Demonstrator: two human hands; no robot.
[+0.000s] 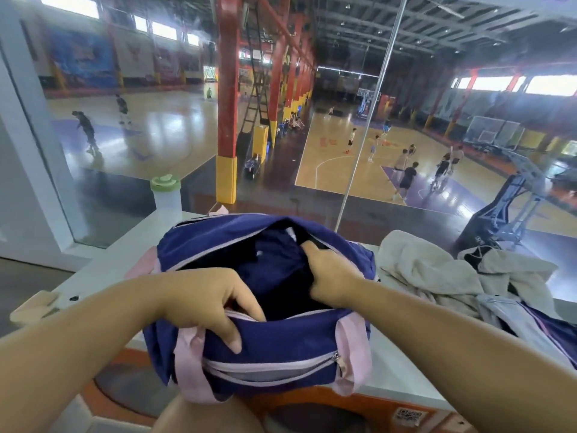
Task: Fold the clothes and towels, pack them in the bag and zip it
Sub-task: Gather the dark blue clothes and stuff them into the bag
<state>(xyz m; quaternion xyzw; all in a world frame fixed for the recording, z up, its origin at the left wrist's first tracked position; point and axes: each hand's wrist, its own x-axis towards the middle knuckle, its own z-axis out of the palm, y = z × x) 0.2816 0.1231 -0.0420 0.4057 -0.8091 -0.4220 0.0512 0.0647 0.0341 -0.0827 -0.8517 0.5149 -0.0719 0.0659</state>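
Observation:
A navy bag (271, 348) with pink straps stands on the white counter (402, 370), its top zip open. My left hand (203, 301) grips the bag's near rim, fingers hooked inside. My right hand (331, 273) reaches into the opening and presses on a dark navy garment (274, 270) lying inside; its fingertips are hidden in the cloth. A crumpled beige towel (427, 267) lies on the counter to the right of the bag. Beside it a grey and lilac garment (512, 301) lies unfolded.
A clear bottle with a green lid (166, 195) stands behind the bag at the left. A glass wall (125, 135) rises just past the counter's far edge, overlooking a sports hall. A small beige object (34, 307) lies at the counter's left end.

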